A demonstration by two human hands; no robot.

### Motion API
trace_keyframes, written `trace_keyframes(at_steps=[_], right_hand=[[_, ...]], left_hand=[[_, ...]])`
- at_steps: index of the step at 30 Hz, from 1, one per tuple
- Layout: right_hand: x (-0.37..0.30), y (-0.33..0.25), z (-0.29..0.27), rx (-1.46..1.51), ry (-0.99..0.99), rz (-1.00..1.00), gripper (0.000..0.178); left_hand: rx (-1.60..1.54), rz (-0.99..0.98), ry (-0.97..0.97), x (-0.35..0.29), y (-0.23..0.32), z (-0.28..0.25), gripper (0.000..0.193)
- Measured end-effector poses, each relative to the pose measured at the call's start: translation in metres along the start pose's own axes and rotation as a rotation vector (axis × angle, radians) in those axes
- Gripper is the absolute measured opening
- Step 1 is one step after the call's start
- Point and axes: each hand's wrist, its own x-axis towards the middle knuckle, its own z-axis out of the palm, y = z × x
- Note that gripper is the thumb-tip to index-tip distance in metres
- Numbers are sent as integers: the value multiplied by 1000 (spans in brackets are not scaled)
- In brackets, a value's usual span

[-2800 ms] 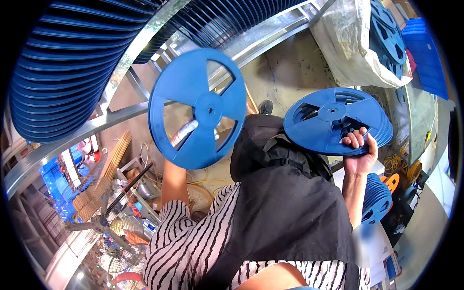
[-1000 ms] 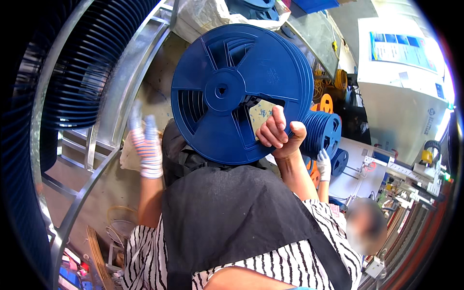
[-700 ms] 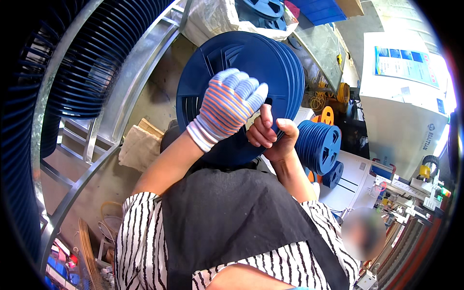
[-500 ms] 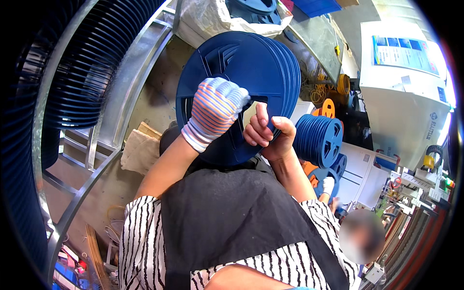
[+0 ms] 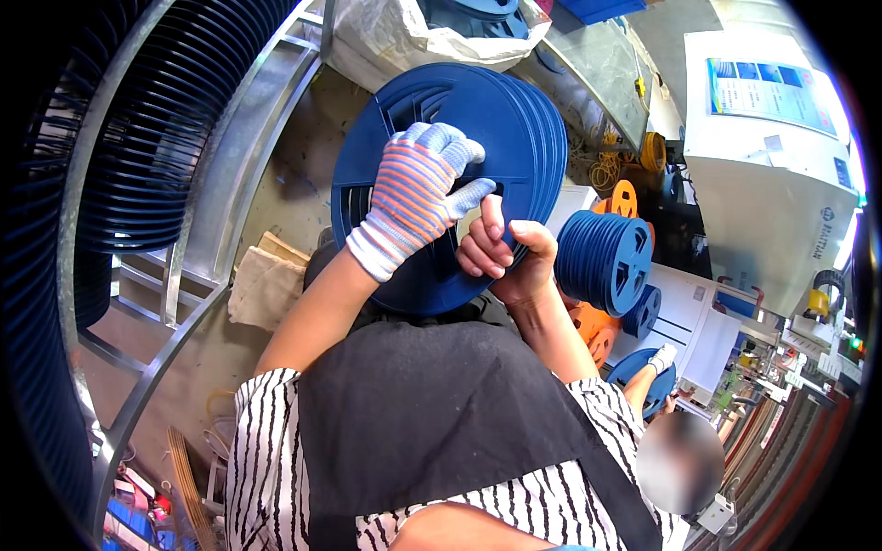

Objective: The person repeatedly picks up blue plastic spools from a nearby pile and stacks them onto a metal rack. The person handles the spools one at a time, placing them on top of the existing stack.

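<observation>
A stack of blue plastic reel discs [image 5: 501, 110], with cut-out slots in the front face, stands tilted before my chest. My left hand [image 5: 418, 188], in a striped knit glove, lies over the front disc near its centre. Its thumb is apart from the bent fingers, with nothing seen between them. My bare right hand [image 5: 510, 253] is at the right side of the stack. Its fingers curl out through a slot and its thumb lies outside, closed around the disc material between. The middle of the discs is partly hidden by my left hand.
At left, a metal rack [image 5: 234, 174] holds rows of black-looking discs [image 5: 188, 119]. Beyond the stack is a white sack [image 5: 367, 41] with blue discs. To the right are another blue reel stack [image 5: 604, 262], orange reels [image 5: 593, 331] and a co-worker's gloved hand [image 5: 661, 358] on a blue disc.
My left hand has opened from a closed grip, its thumb parting from the fingers. My right hand keeps its hold. The co-worker's hand and a blue disc have moved to the right.
</observation>
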Motion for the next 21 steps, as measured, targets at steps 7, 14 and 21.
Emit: trace_keyframes(at_steps=[7, 14, 21], right_hand=[[-1, -2, 0, 1, 23, -11, 26], [-9, -1, -10, 16, 16, -44, 26], [-10, -3, -10, 23, -14, -75, 23]], left_hand=[[-69, 144, 135, -5, -1, 16, 18], [-331, -544, 249, -28, -59, 1, 19], [-172, -805, 267, -86, -78, -10, 22]])
